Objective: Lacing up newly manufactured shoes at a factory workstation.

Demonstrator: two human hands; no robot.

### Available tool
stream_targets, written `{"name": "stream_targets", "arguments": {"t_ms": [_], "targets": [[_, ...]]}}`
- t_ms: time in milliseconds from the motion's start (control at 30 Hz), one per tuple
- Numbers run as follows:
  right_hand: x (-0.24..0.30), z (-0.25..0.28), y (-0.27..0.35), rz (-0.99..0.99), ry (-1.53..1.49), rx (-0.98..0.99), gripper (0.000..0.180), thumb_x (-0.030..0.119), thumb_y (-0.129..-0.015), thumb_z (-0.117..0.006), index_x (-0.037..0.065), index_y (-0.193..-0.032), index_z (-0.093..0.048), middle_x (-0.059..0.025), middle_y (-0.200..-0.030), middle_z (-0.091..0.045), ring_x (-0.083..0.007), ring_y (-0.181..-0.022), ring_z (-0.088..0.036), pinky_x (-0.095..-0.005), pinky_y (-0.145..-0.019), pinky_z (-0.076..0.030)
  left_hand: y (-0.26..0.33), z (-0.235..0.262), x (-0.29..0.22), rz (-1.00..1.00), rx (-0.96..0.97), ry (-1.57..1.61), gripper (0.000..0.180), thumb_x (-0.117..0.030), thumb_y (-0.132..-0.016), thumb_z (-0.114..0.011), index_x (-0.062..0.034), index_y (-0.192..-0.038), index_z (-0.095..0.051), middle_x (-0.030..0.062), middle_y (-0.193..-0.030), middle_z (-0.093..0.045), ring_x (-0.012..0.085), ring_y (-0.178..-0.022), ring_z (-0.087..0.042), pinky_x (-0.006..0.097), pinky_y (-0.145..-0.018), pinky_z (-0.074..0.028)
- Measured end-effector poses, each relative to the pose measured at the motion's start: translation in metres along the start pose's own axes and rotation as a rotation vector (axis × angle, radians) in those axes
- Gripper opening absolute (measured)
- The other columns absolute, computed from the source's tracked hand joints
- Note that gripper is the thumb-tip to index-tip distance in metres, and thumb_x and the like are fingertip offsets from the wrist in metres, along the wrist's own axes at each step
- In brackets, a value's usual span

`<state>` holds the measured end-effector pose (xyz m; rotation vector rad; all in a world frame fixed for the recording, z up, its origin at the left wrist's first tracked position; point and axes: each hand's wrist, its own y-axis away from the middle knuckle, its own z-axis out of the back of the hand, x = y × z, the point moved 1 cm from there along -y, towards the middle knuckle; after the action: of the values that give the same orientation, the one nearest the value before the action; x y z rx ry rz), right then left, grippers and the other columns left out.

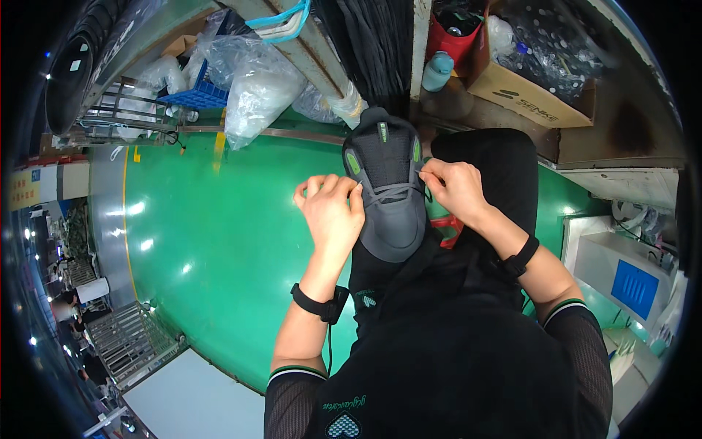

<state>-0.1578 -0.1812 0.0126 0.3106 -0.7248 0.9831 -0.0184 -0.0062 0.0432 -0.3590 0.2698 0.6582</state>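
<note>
Over the lap, left hand [333, 212] and right hand [455, 189], each grip pinched on the grey shoe's [390, 194] lace [395, 192].

Head camera, looking steeply down over the person's own lap

The single view came from a wide fisheye camera worn on the head; it faced almost straight down, so the dark torso filled the lower middle and both forearms entered from the lower edge. It was close to the work: the left hand [333, 212], the right hand [455, 189] and the grey shoe [387, 183] sat near the centre, quite large. The green floor [219, 241] spread on the left, and its straight lines bent toward the round black rim. At the top edge the camera reached a cardboard box [530, 91]. No second view was given, so no part of the scene was shared.
</note>
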Motion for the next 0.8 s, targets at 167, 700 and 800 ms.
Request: {"name": "stream_targets", "arguments": {"t_ms": [167,700,800], "targets": [[0.005,-0.006,-0.016,0.394,0.363,0.065,0.006,0.015,-0.077,-0.061,0.009,-0.078,-0.063,-0.0098,-0.065,-0.062,-0.0293,-0.063,-0.065,-0.0409,-0.054,-0.049,-0.035,-0.013,0.029,0.484,0.581,0.589,0.014,-0.016,-0.082,-0.067,-0.0037,-0.077,-0.069,0.0072,-0.068,-0.065,0.0158,-0.075,-0.058,0.03,-0.069,-0.044],[0.008,0.023,-0.09,1.062,0.496,0.485,0.012,0.026,-0.072,-0.069,0.015,-0.07,-0.07,0.0038,-0.084,-0.055,-0.0161,-0.091,-0.049,-0.0335,-0.077,-0.038,-0.098,0.014,0.021,-0.782,0.576,-0.038,0.031,-0.021,-0.058,-0.081,-0.0115,-0.084,-0.066,0.0037,-0.088,-0.056,0.0247,-0.097,-0.052,0.038,-0.086,-0.04],[-0.002,0.017,-0.094,0.991,0.361,0.545,0.011,0.024,-0.072,-0.068,0.013,-0.069,-0.066,0.003,-0.083,-0.051,-0.016,-0.089,-0.048,-0.0337,-0.074,-0.038,-0.103,0.01,0.028,-0.561,0.834,-0.027,0.028,-0.023,-0.061,-0.082,-0.0124,-0.083,-0.07,0.0032,-0.082,-0.054,0.0257,-0.089,-0.049,0.039,-0.086,-0.04]]}}
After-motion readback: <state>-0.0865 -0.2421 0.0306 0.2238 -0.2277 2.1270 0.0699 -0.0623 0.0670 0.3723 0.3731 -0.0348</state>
